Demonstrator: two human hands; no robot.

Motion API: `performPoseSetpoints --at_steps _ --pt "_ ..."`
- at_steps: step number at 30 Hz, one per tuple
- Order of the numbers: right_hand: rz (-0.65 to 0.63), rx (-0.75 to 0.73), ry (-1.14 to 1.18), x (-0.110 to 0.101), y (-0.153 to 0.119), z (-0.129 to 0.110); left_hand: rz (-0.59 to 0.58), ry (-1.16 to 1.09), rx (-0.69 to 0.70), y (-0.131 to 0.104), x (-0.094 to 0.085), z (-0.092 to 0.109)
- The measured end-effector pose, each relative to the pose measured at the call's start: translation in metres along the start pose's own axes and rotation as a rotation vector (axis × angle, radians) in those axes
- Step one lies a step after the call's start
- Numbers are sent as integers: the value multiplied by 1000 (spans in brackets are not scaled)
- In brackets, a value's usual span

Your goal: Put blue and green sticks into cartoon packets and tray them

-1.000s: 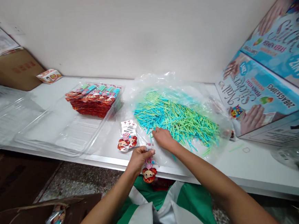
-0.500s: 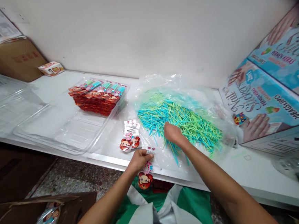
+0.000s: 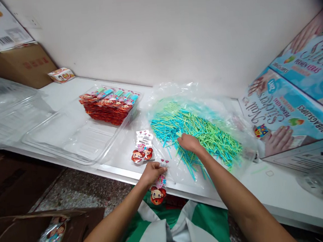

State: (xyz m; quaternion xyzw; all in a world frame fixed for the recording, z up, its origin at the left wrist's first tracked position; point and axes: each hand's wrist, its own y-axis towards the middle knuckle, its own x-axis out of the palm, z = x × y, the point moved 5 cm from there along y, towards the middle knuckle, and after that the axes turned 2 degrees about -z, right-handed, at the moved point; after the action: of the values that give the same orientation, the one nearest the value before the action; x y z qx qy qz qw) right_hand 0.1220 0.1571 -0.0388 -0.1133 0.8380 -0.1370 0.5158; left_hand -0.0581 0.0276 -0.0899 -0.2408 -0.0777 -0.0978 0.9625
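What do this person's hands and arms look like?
The left hand and right hand wear no gloves, and I can make out no ring, watch or bracelet. The forearms show no sleeves, cables or markings. Between them is a green garment with white panels.

right – blue sticker cartons | far left – brown carton under white box
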Motion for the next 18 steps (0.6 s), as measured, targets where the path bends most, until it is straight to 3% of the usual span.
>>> performPoseSetpoints --at_steps 5,10,14,18 --pt "-81 -33 412 -5 -10 14 -36 -48 -15 -5 -2 4" --pt "-164 -126 849 4 -27 14 4 -57 38 -18 3 26" --pt "-262 -191 1064 11 -50 13 89 13 202 -15 4 58" --pt "-378 -195 1251 15 -68 13 179 164 468 -3 3 101"
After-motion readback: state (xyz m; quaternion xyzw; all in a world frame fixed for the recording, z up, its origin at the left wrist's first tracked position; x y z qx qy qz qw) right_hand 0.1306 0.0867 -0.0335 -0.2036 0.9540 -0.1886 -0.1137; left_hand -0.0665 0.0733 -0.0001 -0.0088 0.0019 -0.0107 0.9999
